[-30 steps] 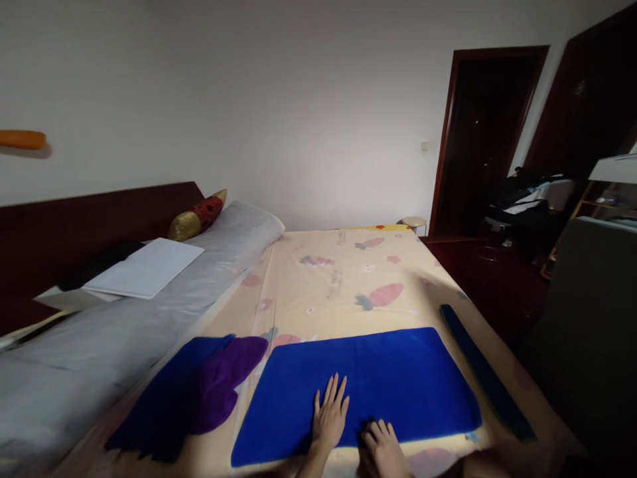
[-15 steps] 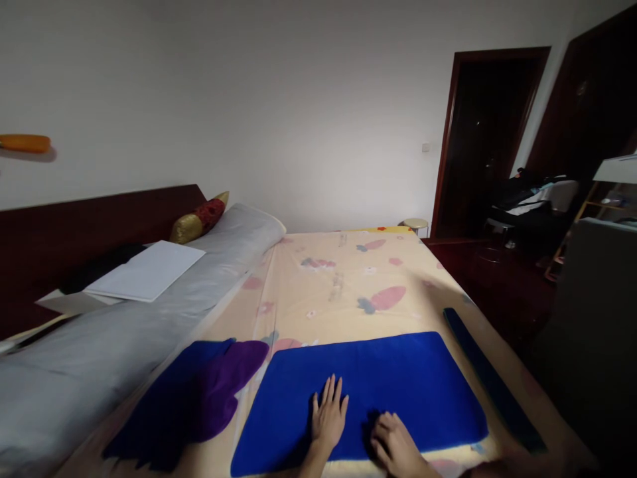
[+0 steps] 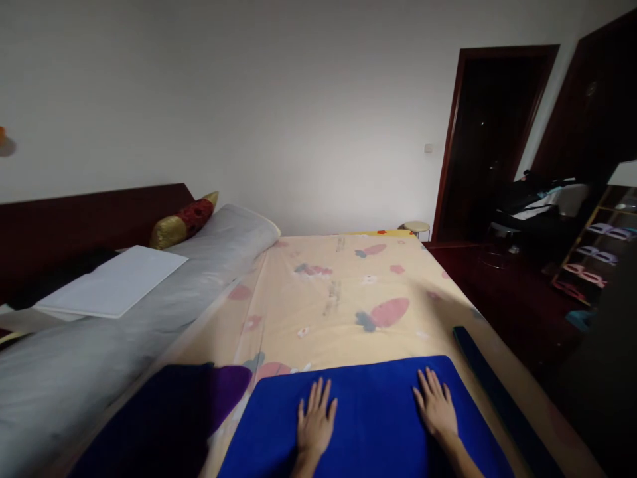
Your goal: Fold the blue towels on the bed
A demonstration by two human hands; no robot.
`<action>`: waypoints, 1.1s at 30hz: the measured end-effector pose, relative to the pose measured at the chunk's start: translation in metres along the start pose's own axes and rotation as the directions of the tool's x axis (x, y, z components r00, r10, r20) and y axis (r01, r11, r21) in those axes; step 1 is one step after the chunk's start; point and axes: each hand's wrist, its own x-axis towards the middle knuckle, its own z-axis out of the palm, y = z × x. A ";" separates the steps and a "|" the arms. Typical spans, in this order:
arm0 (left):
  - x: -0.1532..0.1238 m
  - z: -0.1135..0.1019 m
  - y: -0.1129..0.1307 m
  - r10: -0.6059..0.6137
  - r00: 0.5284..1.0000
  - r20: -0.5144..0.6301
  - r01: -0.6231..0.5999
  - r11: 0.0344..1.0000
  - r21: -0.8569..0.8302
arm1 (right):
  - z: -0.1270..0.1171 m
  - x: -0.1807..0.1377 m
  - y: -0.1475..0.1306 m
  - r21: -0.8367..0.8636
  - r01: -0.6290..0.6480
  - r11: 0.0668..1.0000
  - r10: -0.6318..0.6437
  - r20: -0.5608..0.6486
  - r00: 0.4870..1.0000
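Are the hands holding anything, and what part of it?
Nothing is held. The left hand and the right hand lie flat, fingers spread, on top of the blue towel on the bed.

We are viewing from one head-worn camera, looking forward and down, close above the bed, beyond our fingers.

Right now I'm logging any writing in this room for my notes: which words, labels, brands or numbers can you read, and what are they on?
None: no readable text shows anywhere.
The bedsheet carries only carrot and flower pictures.
The blue towel under the left hand and right hand is plain.
The white sheet on the grey bolster looks blank.
The shelf items at right are too blurred to read.
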 end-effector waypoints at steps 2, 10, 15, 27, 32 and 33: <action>0.015 -0.004 -0.036 -0.150 0.989 -0.005 0.150 0.988 0.045 | -0.003 0.010 0.034 -0.046 -0.077 0.996 0.077 -0.010 0.997; 0.033 -0.013 -0.069 -0.381 0.925 -0.015 0.381 0.922 0.072 | -0.003 0.021 0.050 -0.131 -0.171 0.976 0.165 -0.054 0.985; 0.014 0.014 0.054 0.087 0.994 -0.073 -0.084 0.996 0.037 | 0.006 0.013 -0.070 0.058 0.127 0.990 -0.129 0.036 0.991; 0.046 -0.014 -0.100 -0.393 0.919 -0.022 0.393 0.916 0.075 | -0.005 0.049 0.059 -0.091 -0.057 0.994 0.059 0.019 0.998; 0.053 -0.028 -0.146 -0.446 0.892 0.078 0.439 0.894 0.090 | -0.015 0.055 0.087 -0.155 -0.115 0.981 0.123 0.046 0.991; 0.055 -0.032 -0.142 -0.458 0.883 0.103 0.448 0.888 0.101 | -0.018 0.056 0.081 -0.158 -0.132 0.979 0.140 0.044 0.989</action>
